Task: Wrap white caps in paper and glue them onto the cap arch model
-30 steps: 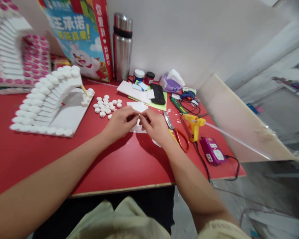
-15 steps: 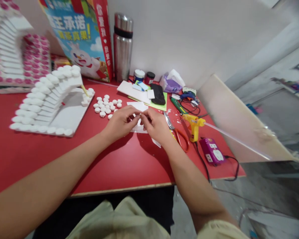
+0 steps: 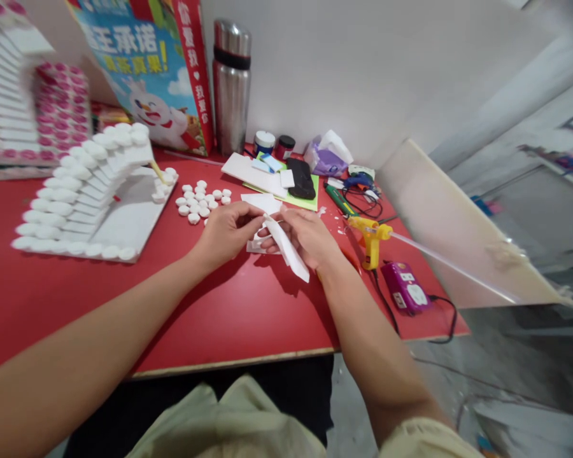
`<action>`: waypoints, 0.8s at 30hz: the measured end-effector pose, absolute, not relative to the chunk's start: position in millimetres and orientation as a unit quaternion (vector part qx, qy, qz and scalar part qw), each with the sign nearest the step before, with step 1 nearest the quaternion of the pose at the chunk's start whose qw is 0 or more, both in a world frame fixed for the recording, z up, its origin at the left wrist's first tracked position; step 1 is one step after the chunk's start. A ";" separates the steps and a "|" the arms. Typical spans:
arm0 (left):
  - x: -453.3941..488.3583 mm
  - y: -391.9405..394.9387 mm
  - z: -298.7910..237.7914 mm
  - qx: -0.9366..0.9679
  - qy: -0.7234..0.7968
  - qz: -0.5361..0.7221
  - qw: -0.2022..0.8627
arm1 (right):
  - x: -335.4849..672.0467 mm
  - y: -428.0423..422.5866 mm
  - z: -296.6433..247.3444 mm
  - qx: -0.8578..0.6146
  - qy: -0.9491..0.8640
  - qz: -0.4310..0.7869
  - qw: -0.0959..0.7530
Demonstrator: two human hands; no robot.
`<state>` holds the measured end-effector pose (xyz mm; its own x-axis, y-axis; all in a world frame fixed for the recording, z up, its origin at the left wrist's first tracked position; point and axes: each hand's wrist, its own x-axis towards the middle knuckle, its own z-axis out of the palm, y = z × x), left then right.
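Note:
Over the middle of the red table my left hand and my right hand meet, both closed on a long white foam strip. The strip lies across my right palm and slants down to the right. My left fingertips pinch its upper end. A white cut-out foam scrap lies on the table under my hands. A pile of several small white foam discs sits just beyond my left hand.
A white foam model with disc-edged steps stands at the left. A yellow glue gun, a purple power socket, a steel flask, a printed box, paint jars and foam sheets crowd the back and right. A tilted board leans at the right edge.
My right hand has turned palm up and lifted the white strip off the table, so it now covers the red scissors. My left hand stays pinched at the strip's end. The view shifted slightly.

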<state>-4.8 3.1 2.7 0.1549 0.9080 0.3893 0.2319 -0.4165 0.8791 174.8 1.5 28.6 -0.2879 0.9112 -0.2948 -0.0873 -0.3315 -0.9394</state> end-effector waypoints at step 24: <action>2.6 -3.0 5.5 0.614 0.452 0.509 0.399 | 165.9 -2.6 21.1 -0.515 -0.598 0.454 0.414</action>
